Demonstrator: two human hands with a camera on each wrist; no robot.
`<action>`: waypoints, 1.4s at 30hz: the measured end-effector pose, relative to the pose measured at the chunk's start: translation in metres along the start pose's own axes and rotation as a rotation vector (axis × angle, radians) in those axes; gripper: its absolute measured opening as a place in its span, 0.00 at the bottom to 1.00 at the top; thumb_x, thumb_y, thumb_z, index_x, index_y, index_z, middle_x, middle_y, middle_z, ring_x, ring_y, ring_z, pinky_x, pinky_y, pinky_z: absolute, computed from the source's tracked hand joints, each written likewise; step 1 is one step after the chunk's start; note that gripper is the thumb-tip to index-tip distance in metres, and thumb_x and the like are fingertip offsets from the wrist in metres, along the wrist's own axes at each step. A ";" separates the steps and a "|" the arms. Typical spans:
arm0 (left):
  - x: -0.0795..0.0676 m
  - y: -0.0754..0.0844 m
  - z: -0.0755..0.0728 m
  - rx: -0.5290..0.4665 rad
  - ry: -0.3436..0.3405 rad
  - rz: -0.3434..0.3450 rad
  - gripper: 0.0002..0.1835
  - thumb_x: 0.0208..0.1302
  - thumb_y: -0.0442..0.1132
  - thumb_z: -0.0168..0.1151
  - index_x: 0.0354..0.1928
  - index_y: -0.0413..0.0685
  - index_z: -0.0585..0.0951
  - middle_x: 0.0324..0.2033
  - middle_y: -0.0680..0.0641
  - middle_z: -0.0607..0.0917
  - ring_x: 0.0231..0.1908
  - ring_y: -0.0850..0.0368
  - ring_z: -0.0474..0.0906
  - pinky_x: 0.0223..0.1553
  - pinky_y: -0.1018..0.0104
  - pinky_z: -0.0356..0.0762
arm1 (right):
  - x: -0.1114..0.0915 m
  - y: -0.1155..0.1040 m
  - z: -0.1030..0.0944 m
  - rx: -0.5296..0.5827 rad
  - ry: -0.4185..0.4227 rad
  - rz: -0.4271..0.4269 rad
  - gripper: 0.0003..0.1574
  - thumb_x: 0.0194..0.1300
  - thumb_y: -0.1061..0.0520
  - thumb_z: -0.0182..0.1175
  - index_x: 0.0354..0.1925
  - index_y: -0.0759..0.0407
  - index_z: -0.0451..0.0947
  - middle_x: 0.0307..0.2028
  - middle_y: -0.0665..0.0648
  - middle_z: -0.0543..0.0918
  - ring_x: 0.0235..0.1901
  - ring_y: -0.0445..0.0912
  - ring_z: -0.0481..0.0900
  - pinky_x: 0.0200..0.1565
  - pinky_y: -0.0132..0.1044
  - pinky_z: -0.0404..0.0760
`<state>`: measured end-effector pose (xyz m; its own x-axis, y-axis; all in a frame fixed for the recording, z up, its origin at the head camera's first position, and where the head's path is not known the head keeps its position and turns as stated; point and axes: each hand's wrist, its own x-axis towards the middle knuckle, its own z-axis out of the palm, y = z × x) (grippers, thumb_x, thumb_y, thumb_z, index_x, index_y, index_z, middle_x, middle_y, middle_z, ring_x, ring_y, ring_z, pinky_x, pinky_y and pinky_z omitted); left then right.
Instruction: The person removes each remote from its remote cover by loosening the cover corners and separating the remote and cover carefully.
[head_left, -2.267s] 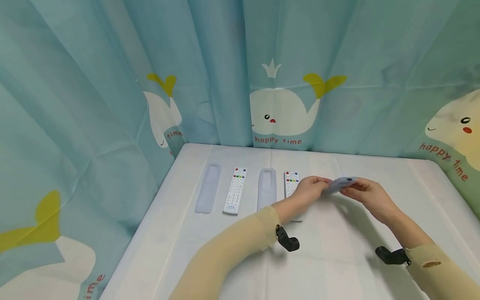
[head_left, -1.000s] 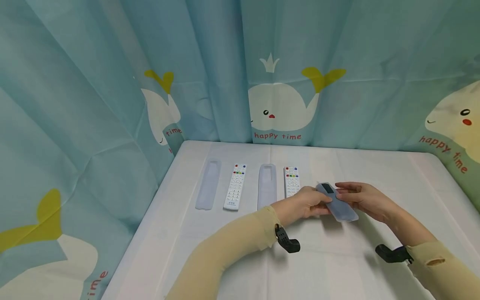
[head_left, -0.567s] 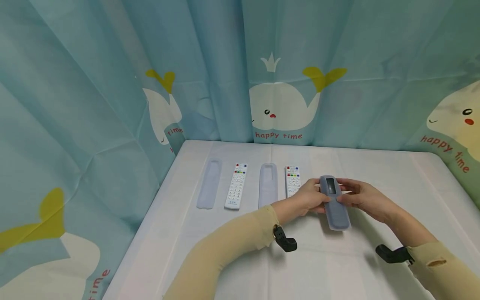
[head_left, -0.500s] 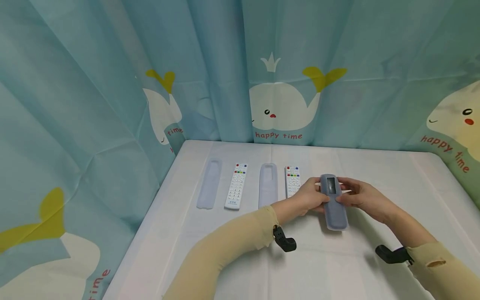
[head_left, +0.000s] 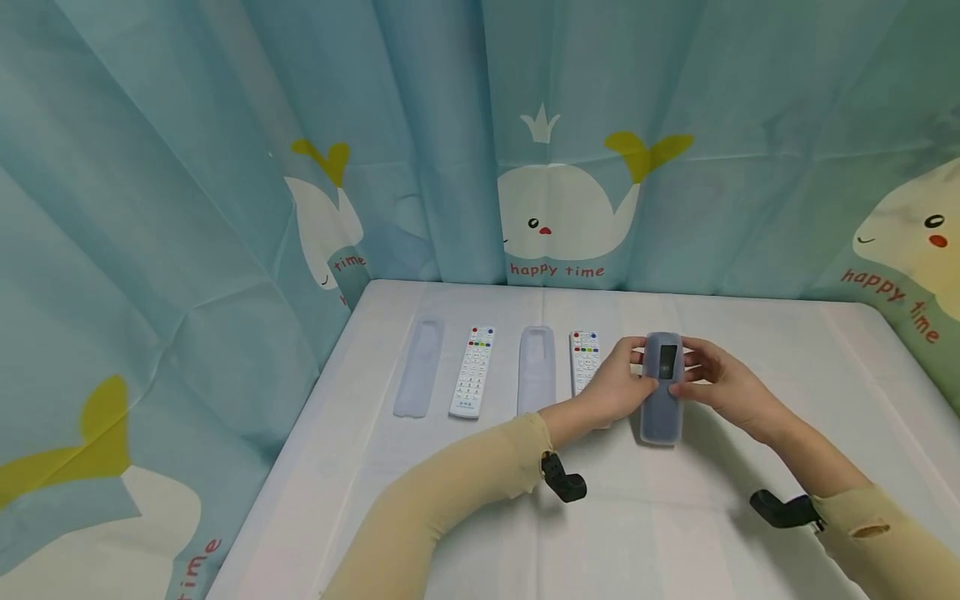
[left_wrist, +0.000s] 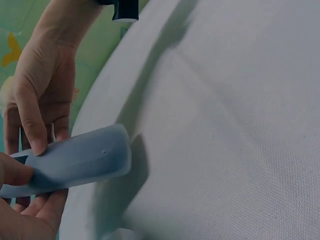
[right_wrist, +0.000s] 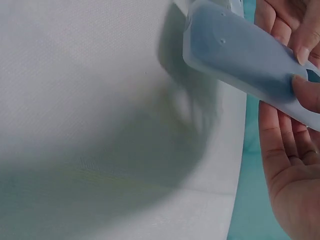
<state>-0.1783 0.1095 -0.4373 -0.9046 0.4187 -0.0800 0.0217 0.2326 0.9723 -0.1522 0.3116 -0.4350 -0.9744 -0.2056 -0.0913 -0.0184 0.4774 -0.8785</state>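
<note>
A translucent bluish silicone remote cover (head_left: pixel 661 412) with a dark rectangular window near its top is held upright above the right part of the table. My left hand (head_left: pixel 617 385) pinches its left edge, thumb on the front and fingers behind. From the other side my right hand (head_left: pixel 723 385) grips the right edge the same way, the two thumbs nearly meeting below the window. In the left wrist view the smooth rounded end of the cover (left_wrist: pixel 82 157) points away from the fingers. The right wrist view shows the same end of the cover (right_wrist: pixel 240 47).
Left of the hands lie a white remote control (head_left: pixel 585 354), partly hidden by the left hand, a pale cover (head_left: pixel 536 375), another white remote (head_left: pixel 472 375) and another pale cover (head_left: pixel 418 371). They rest on a white-covered table (head_left: pixel 600 533), with a whale-print curtain (head_left: pixel 442 167) behind.
The cover, at first seen nearly edge-on, has been turned to show its windowed face, swung from a slant to upright and raised slightly. Both hands keep holding it. The things on the table have stayed put.
</note>
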 end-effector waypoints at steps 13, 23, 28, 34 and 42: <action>0.001 -0.005 -0.003 -0.024 -0.033 0.040 0.28 0.70 0.29 0.63 0.69 0.45 0.67 0.52 0.50 0.78 0.42 0.62 0.80 0.41 0.71 0.80 | 0.000 -0.001 0.005 -0.099 0.042 -0.097 0.47 0.66 0.63 0.70 0.74 0.69 0.56 0.55 0.67 0.72 0.49 0.42 0.76 0.43 0.26 0.80; 0.003 -0.005 -0.006 -0.045 -0.047 0.059 0.25 0.71 0.33 0.64 0.67 0.43 0.68 0.54 0.48 0.80 0.45 0.63 0.80 0.44 0.70 0.80 | -0.001 -0.004 0.003 -0.137 0.097 -0.123 0.40 0.71 0.58 0.66 0.73 0.68 0.61 0.57 0.68 0.75 0.46 0.33 0.77 0.43 0.24 0.80; 0.003 -0.005 -0.007 -0.057 -0.052 0.051 0.26 0.71 0.33 0.65 0.67 0.43 0.68 0.54 0.49 0.80 0.44 0.64 0.80 0.43 0.70 0.80 | -0.003 -0.010 0.003 -0.113 0.196 -0.167 0.36 0.74 0.53 0.64 0.73 0.62 0.66 0.61 0.65 0.76 0.46 0.29 0.78 0.43 0.22 0.79; 0.003 -0.004 -0.008 -0.066 -0.068 0.060 0.29 0.69 0.33 0.66 0.68 0.45 0.68 0.53 0.50 0.80 0.43 0.64 0.79 0.42 0.70 0.80 | -0.002 -0.014 0.006 -0.135 0.287 -0.184 0.26 0.74 0.51 0.63 0.65 0.59 0.76 0.57 0.57 0.79 0.44 0.32 0.80 0.40 0.23 0.80; 0.002 -0.008 -0.007 -0.041 -0.090 0.059 0.35 0.69 0.34 0.67 0.74 0.50 0.65 0.51 0.50 0.81 0.46 0.63 0.81 0.43 0.68 0.81 | 0.000 -0.015 0.009 -0.168 0.378 -0.196 0.21 0.73 0.51 0.64 0.59 0.60 0.81 0.49 0.56 0.84 0.43 0.29 0.78 0.40 0.20 0.77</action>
<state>-0.1835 0.1021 -0.4439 -0.8603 0.5082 -0.0402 0.0546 0.1702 0.9839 -0.1498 0.2968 -0.4256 -0.9617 0.0050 0.2740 -0.2165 0.5993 -0.7707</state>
